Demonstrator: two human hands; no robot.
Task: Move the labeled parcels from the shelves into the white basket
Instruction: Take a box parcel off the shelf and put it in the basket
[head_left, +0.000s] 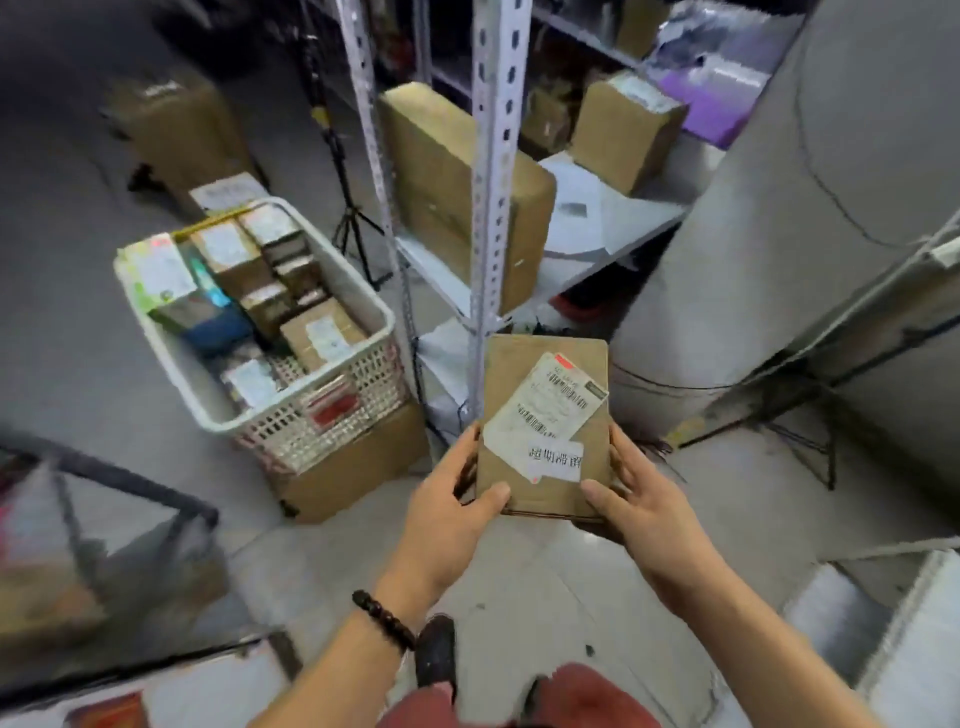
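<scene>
I hold a flat brown cardboard parcel (540, 405) with a white shipping label and a second white sticker on top, in front of the grey shelf post (493, 171). My left hand (452, 509) grips its near left corner, thumb on top. My right hand (634, 499) grips its near right corner, thumb on top too. The white basket (358, 291) stands to the left, on a cardboard box on the floor, and holds several labeled parcels. On the shelf behind the post stand a large brown box (441, 182) and a smaller labeled box (623, 130).
A black tripod (343, 171) stands between basket and shelving. A big grey rounded column (805, 208) fills the right side. A brown box (176, 124) sits on the floor at the far left. A dark metal frame (130, 488) crosses the lower left.
</scene>
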